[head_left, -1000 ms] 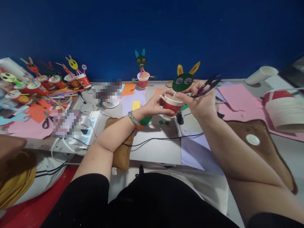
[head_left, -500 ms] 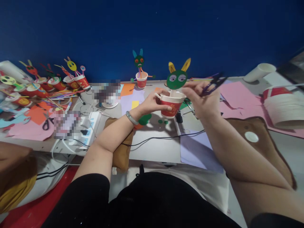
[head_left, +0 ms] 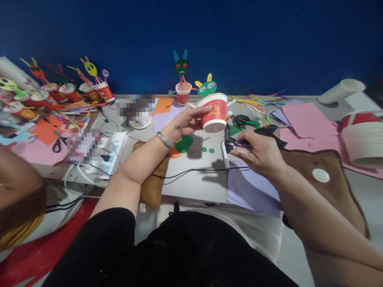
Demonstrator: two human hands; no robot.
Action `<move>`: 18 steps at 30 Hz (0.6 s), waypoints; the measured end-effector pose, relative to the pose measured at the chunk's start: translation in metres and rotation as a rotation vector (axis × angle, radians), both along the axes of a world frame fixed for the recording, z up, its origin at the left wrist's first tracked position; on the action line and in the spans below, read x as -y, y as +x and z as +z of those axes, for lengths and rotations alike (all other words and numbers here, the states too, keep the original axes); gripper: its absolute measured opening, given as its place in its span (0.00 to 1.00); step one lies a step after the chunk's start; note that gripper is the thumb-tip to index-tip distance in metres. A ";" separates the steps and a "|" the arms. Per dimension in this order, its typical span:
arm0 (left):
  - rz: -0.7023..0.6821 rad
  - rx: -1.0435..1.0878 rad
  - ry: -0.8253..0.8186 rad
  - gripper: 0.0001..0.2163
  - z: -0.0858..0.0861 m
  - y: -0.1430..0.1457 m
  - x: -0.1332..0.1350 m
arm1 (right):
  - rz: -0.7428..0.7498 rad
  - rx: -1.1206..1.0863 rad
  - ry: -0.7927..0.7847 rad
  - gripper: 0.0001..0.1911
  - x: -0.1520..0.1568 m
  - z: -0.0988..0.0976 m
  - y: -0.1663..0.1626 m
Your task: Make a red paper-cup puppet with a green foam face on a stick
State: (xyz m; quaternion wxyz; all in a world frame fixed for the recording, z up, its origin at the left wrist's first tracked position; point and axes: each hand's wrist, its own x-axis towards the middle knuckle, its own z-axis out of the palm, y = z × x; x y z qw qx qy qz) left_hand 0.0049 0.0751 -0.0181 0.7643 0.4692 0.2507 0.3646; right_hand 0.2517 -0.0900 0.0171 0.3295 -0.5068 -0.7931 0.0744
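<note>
We've got the red paper cup (head_left: 214, 113) off the desk (head_left: 194, 191), in the left hand (head_left: 188, 121), thumb and fingers pinching its side. It's tilted, rim up and away, base our way. Green paper head (head_left: 206, 89) with yellow ears shows past the rim; can't see how it's fixed.

Right hand (head_left: 263, 153) is pinching a dark purple tool, scissors (head_left: 243, 143) by the look, low beside the cup and apart from it. Can't tell how the blades stand.

Risks, our judgement: a harder left squeeze could buckle the thin cup wall and loosen the head. More tilt could let the head flop. If the scissors swing up carelessly, they could nick the rim or the white straw (head_left: 231, 103) sticking out beside it. A low right-hand sweep could scatter the small green circles (head_left: 212, 151) or snag the black cable (head_left: 191, 172). Reaching too far forward could topple the blue-eared cup figure (head_left: 183, 95); depth between them is unclear.
</note>
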 end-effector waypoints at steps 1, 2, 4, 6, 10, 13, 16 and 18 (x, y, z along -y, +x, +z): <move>0.004 0.009 -0.023 0.21 -0.001 0.000 -0.001 | 0.003 0.069 0.062 0.44 -0.001 -0.002 0.001; 0.004 0.019 -0.045 0.21 -0.001 0.000 -0.001 | -0.002 0.135 0.149 0.44 -0.002 -0.005 0.003; 0.001 0.041 -0.084 0.21 -0.001 0.001 0.001 | -0.035 0.245 0.358 0.42 -0.006 -0.011 0.006; 0.010 0.050 -0.116 0.22 0.002 0.001 0.004 | -0.092 0.327 0.562 0.40 -0.011 -0.018 0.010; 0.022 0.044 -0.184 0.23 0.008 0.003 0.008 | -0.166 0.471 0.790 0.39 -0.024 -0.026 0.014; -0.005 0.057 -0.228 0.23 0.010 0.005 0.010 | -0.208 0.570 0.874 0.36 -0.032 -0.025 0.011; -0.016 0.074 -0.253 0.22 0.012 0.005 0.014 | -0.179 0.543 1.023 0.29 -0.038 -0.021 0.008; -0.024 0.081 -0.273 0.21 0.017 0.005 0.019 | -0.179 0.541 1.043 0.30 -0.040 -0.020 0.008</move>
